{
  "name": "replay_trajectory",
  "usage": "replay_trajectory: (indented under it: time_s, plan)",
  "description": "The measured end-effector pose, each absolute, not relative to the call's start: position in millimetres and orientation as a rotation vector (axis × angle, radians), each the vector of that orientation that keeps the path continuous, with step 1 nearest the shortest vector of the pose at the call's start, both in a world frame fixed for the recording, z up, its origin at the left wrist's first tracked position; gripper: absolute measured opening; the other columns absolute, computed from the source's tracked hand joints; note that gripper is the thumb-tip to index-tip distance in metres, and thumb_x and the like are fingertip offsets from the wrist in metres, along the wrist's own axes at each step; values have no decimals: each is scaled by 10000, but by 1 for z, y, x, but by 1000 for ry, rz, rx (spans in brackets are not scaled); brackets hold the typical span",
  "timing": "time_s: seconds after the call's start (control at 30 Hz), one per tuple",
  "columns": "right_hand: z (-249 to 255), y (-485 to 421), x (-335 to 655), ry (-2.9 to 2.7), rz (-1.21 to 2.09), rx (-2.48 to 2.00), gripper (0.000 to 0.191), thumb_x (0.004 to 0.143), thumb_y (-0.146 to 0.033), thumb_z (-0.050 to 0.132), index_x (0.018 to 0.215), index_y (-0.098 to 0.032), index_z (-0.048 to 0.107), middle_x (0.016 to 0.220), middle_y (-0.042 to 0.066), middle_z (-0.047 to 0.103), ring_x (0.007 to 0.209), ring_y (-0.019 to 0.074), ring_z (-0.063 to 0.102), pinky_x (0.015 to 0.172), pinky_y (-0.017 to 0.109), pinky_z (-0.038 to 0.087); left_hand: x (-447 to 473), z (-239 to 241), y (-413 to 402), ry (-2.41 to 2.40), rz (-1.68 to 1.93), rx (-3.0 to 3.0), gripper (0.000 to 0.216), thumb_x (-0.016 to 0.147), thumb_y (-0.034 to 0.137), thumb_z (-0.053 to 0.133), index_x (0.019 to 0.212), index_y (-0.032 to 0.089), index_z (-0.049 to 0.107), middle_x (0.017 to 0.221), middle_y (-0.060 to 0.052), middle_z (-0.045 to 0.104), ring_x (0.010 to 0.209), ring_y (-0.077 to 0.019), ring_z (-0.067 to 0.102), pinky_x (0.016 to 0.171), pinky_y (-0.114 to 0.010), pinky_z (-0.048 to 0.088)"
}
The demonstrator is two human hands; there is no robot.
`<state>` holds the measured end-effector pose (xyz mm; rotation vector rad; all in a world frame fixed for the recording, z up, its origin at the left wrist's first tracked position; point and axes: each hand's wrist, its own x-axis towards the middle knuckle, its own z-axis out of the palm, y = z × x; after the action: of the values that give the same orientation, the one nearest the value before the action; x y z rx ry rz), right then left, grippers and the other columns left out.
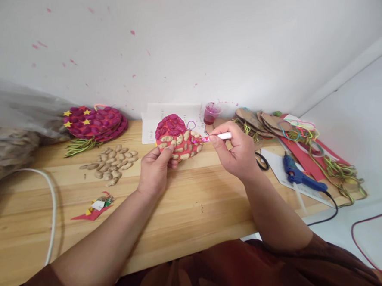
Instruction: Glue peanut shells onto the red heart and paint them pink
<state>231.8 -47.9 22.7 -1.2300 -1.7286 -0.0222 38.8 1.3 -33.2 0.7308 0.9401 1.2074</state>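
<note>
My left hand (155,169) is closed on the near left edge of a rounded red craft board (191,145) covered in peanuts, thumb on top. The peanuts on its upper left part (169,126) are coated magenta; those toward the right are still tan. In my right hand (236,151) a paintbrush (224,136) with a white handle is pinched between thumb and fingers. Its pink-stained tip touches or hovers over the tan peanuts; I cannot tell which. Just behind stands a clear plastic cup (212,112) of magenta paint.
Loose peanuts (113,163) and coloured scraps (96,207) lie to the left. Finished magenta boards (95,123) are stacked near a plastic bag (8,145) of peanuts. At right are cardboard pieces (257,121), a blue glue gun (301,175) with its cord, and green yarn (337,173).
</note>
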Motion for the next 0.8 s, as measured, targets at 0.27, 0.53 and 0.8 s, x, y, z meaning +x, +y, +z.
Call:
replay_trajectory:
  time_s: [0.27,0.53,0.8]
  plan:
    - [22,-48,235,-1658,34,-1230,76,987,-270,633,922,-230,631,806,-8,680,682,124,583,649,276,458,38,-32,4,889,1150,606,342,600,310,936,699,135,660,566,22,623,463,-66,527,422,-171,420]
    - [15,-44,239,-1568,140,-1246,139,993,-342,631,938,-214,636,827,11,664,714,142,581,685,310,449,37,-32,4,876,1143,574,391,523,311,965,687,125,663,540,18,614,451,-70,512,392,-167,400]
    - [21,-48,234,-1642,33,-1278,122,984,-299,629,899,-212,621,772,-13,652,642,112,539,623,270,422,39,-31,1,908,1175,675,393,545,345,954,697,130,663,578,23,632,455,-70,534,423,-177,439]
